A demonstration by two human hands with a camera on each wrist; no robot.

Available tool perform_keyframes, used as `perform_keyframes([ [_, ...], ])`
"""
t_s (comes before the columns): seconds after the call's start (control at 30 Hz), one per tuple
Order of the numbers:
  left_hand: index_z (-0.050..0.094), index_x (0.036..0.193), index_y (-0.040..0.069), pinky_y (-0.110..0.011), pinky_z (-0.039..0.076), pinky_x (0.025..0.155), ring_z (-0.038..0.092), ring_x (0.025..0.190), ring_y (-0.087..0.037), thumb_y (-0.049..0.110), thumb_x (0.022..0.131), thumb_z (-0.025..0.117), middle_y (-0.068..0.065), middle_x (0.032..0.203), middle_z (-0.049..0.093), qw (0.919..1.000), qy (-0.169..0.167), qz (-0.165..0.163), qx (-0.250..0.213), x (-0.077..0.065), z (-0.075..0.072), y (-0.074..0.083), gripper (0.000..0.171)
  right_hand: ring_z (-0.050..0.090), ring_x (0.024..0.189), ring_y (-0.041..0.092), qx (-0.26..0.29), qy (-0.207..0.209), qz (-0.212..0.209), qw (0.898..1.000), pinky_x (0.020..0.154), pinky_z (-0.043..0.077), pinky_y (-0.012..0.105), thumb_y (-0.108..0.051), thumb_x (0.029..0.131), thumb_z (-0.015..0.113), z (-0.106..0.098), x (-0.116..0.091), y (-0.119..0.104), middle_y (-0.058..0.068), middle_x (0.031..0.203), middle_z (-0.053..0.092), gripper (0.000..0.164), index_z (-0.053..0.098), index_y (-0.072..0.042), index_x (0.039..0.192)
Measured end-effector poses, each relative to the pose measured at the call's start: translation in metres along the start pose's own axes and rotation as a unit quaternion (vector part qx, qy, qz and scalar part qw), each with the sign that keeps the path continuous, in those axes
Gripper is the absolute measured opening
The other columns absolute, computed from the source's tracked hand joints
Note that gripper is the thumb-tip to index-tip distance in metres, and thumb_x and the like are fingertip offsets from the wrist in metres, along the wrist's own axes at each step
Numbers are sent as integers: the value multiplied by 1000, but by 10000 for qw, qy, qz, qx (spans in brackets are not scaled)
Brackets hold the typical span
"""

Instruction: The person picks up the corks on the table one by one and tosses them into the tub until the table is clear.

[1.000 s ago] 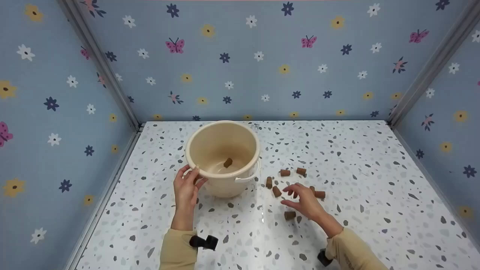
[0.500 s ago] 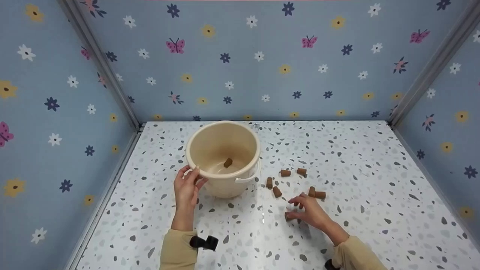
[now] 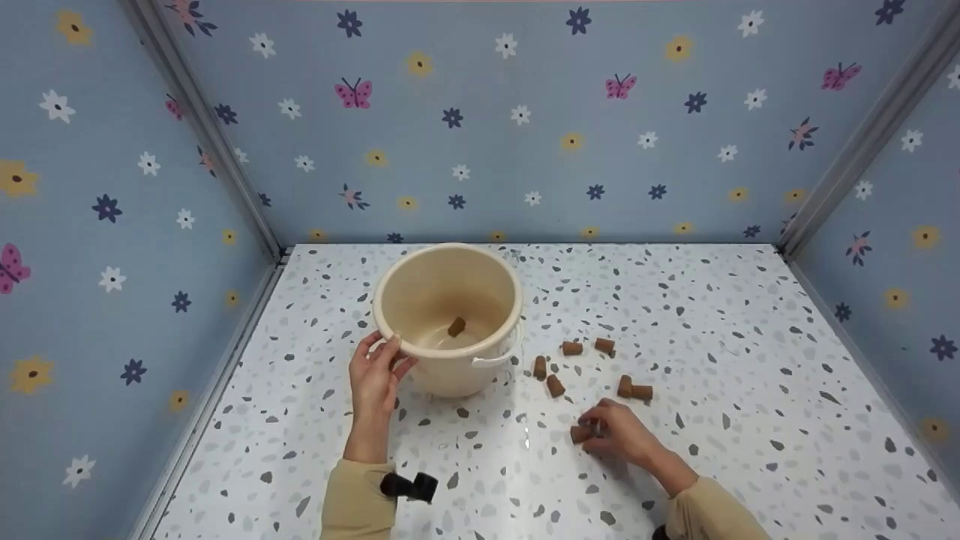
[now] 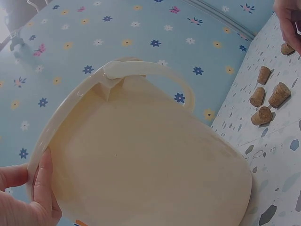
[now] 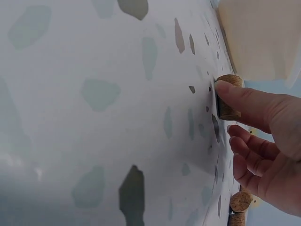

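Note:
A cream bucket (image 3: 450,375) stands tilted a little toward the camera, one cork (image 3: 457,326) lying on its inner floor. My left hand (image 3: 373,382) pinches the rim at the near left; the left wrist view shows the thumb and fingers (image 4: 43,181) on either side of it. To the right, my right hand (image 3: 621,435) is down at the table, thumb and index finger around a cork (image 3: 580,434). In the right wrist view the thumb lies along that cork (image 5: 229,100), with the index finger hidden behind and the other fingers loosely curled.
Several more corks lie between bucket and right hand: one pair touching (image 3: 625,386), two near the bucket (image 3: 540,367), two farther back (image 3: 572,349). A pale handle (image 3: 499,358) hangs at the bucket's right. Flowered walls (image 3: 480,112) enclose the speckled table (image 3: 712,322).
My right hand has moved toward me from beside the other corks to the nearest cork, and its thumb and index finger have closed around it. The left hand and bucket have stayed put.

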State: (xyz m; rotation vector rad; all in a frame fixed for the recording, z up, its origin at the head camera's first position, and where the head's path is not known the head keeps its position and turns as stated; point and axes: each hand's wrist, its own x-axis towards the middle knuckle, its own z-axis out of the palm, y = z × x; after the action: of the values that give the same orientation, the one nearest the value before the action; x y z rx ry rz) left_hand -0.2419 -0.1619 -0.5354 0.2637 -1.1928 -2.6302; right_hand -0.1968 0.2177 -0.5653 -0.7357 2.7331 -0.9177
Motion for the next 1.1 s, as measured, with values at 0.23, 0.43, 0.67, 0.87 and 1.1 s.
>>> perform_keyframes([
  [0.23,37,113,-5,-27,54,60,57,63,-14,-4,86,51,-7,77,56,9992,310,-217,127,-43,50,44,30,50,68,13,9,54,-210,9998,56,45,24,-8,71,73,1,0,0,-2,79,52,19,65,-7,88],
  [0.43,36,113,-7,-26,54,58,57,62,-14,-6,87,50,-8,77,56,9984,464,-208,229,-41,50,43,30,49,67,10,-23,80,-137,9999,56,45,23,-10,71,73,2,1,0,-4,79,52,15,66,-9,85],
  [0.67,38,115,-6,-27,54,60,58,64,-15,-4,86,51,-9,79,55,9974,581,-255,331,-39,49,41,32,50,68,11,22,118,-52,9999,57,45,24,-14,71,74,1,0,-3,-5,79,52,18,67,-10,87],
  [0.87,37,115,-6,-27,54,61,58,65,-15,-4,87,51,-8,79,55,9972,600,-307,329,-40,51,43,32,50,70,11,-20,311,-298,9991,57,45,23,-11,73,72,-5,0,-8,-3,81,53,17,67,-10,89],
  [1.1,38,114,-4,-27,55,61,58,65,-16,-4,87,51,-8,80,54,9971,599,-266,395,-40,51,43,31,51,70,14,40,809,-758,9938,57,46,26,-12,73,73,-12,2,-18,-4,81,57,14,68,-11,86],
])
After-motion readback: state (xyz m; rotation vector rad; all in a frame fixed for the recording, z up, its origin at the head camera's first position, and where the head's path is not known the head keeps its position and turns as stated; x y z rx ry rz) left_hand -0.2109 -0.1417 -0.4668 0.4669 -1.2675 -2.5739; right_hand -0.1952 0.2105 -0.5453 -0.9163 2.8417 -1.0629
